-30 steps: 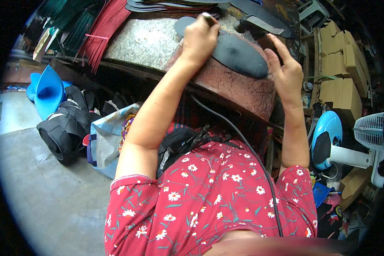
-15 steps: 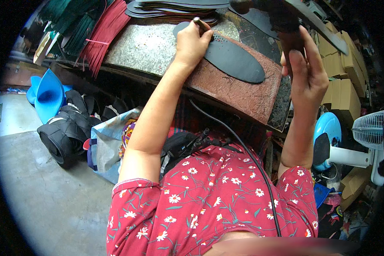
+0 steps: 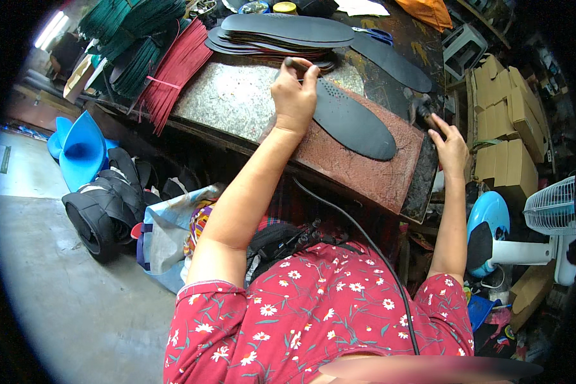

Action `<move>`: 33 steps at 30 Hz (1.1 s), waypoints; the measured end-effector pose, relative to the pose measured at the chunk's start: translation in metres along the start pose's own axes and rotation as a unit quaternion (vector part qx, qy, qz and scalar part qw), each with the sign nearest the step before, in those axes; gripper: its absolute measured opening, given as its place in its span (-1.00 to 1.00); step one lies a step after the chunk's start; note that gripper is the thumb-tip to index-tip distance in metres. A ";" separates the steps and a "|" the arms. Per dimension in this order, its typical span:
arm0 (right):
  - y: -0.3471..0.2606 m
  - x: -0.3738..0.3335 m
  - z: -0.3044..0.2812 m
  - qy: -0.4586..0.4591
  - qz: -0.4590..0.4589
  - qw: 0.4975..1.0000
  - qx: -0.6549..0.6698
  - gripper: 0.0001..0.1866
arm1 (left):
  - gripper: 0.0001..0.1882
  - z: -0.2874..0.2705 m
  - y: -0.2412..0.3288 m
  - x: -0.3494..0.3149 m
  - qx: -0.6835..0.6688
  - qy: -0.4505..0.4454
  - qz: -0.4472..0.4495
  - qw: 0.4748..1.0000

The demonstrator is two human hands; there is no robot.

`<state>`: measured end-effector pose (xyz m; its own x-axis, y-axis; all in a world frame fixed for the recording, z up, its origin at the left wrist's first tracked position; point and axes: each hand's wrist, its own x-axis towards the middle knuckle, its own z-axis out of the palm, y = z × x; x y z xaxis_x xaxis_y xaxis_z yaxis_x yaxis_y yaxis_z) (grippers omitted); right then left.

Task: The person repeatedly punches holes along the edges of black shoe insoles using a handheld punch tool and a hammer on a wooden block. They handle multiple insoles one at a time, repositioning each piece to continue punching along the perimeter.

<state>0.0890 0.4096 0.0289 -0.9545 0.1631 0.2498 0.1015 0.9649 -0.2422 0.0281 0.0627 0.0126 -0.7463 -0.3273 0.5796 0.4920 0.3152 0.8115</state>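
Observation:
A dark grey insole [image 3: 356,127] lies on a reddish-brown block [image 3: 371,176], with small punched holes near its far left end. My left hand [image 3: 294,96] is closed around a short dark rod-like punch [image 3: 296,64] above that end of the insole. At the block's right, my right hand [image 3: 452,148] is low by the bench edge, its thumb and fingers loosely about the handle of a dark hammer [image 3: 421,110]. The hammer's head is at the bench top, and my fingers partly hide its handle.
Behind the block are a stack of grey insoles [image 3: 281,29], a single insole [image 3: 393,63] and blue-handled scissors [image 3: 381,35]. Bundles of red strips [image 3: 173,80] and green strips [image 3: 125,38] lie at the left. Cardboard boxes [image 3: 505,160] and a white fan [image 3: 550,205] stand right.
My right hand has come down from its raised position with the hammer, to the bench's right side. My left hand keeps the punch at the insole. The view has tilted to show more of the bench.

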 end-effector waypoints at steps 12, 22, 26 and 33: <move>-0.148 0.019 -0.025 -0.094 -0.384 0.918 0.024 -0.29 | -0.82 -0.007 0.027 -0.009 0.025 0.025 0.210 0.977; -0.200 0.151 0.004 0.102 -0.511 0.852 0.047 -0.48 | -0.82 -0.007 0.022 -0.002 0.033 0.051 0.219 0.974; -0.187 0.202 0.048 0.103 -0.457 0.875 0.120 -0.63 | -0.84 -0.005 0.018 -0.004 0.066 0.004 0.146 0.987; -0.041 0.199 0.061 -0.106 -0.180 0.977 -0.031 -0.31 | -0.86 0.003 0.014 -0.004 0.056 -0.020 0.117 0.991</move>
<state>-0.1221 0.3896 0.0315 -0.9675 -0.2293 0.1063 -0.2411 0.9636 -0.1152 0.0367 0.0705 0.0213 -0.6361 -0.1983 0.7456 0.6023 0.4764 0.6406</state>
